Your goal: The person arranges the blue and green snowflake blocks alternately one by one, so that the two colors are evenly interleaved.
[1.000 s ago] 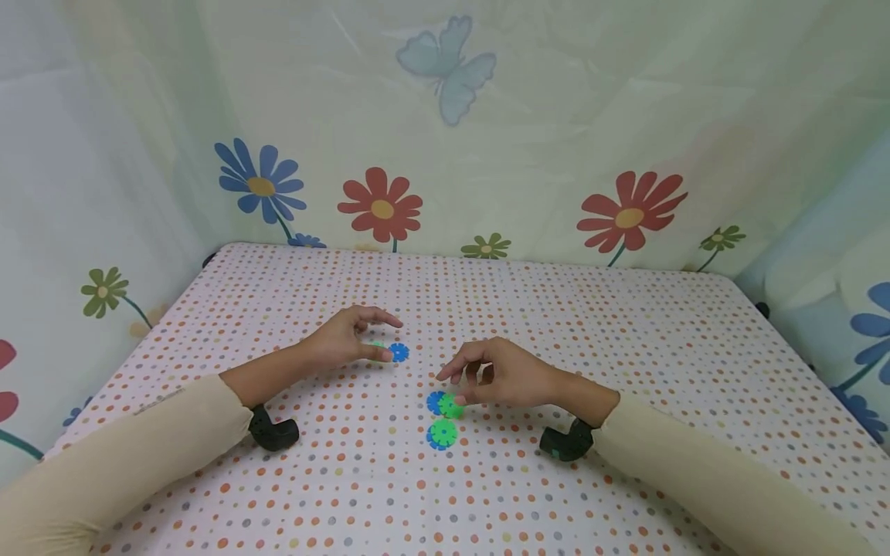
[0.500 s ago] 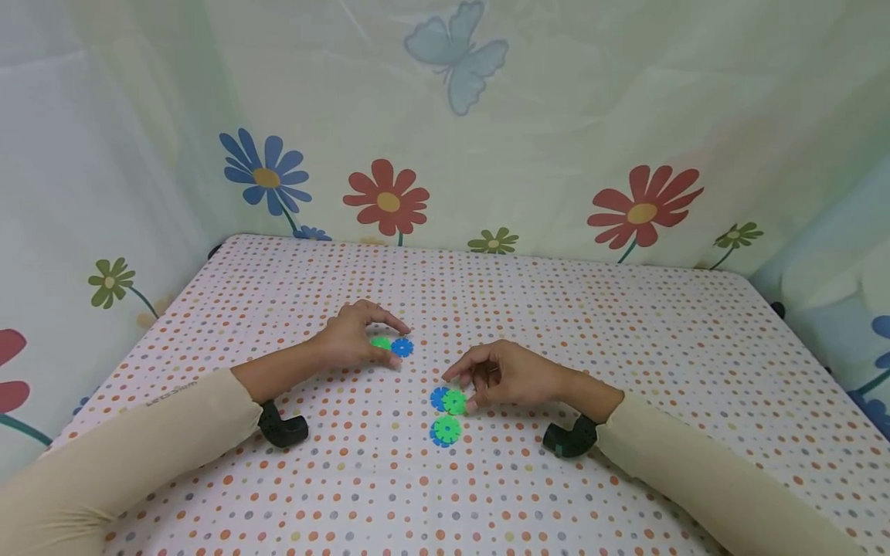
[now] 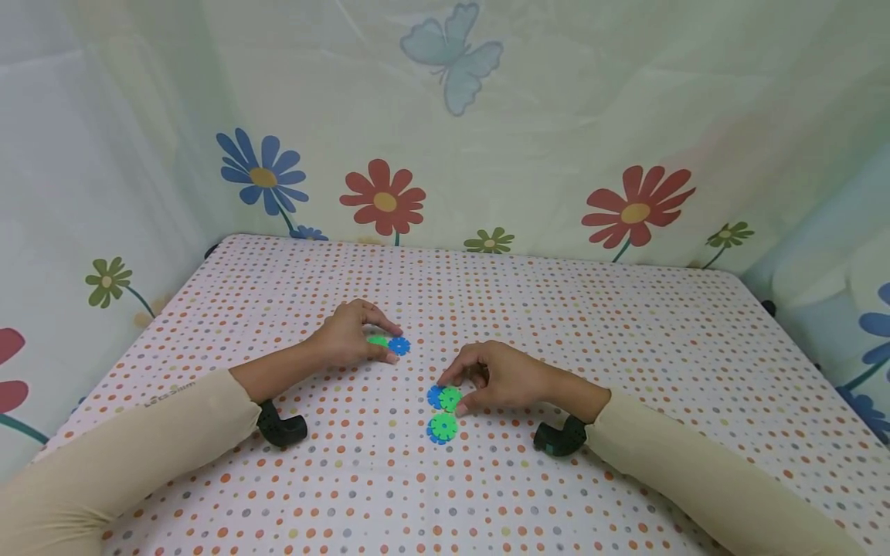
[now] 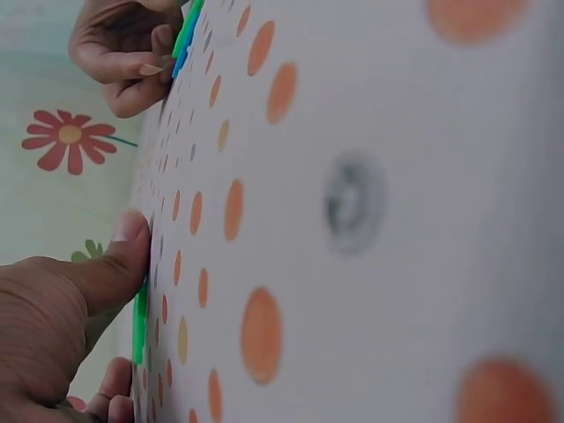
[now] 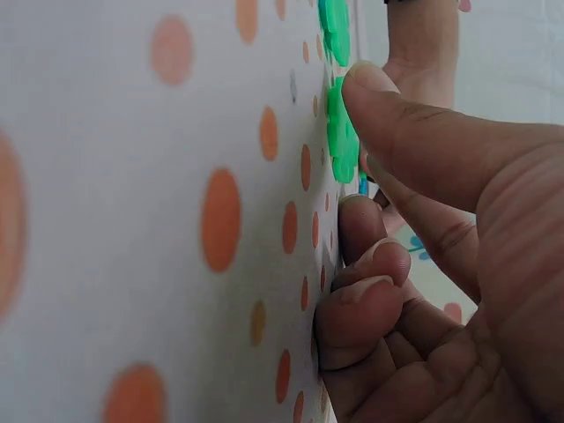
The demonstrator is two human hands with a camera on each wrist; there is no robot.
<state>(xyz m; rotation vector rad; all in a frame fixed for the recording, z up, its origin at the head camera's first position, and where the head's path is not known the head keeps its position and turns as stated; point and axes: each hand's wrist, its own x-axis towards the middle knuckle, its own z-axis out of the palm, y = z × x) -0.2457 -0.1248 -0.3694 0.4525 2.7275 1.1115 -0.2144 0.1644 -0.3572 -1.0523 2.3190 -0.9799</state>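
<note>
Left hand (image 3: 349, 337), right hand (image 3: 506, 375): both half-curled, hold unclear | 3 blue discs (image 3: 399, 347) | 3 green discs (image 3: 438, 421)

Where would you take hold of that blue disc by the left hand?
Probably by the near and far edges of the blue disc, coming from above: it lies flat and thin on the dotted tabletop, and a green disc crowds its left side. The left hand has thumb and forefinger at those edges.
</note>
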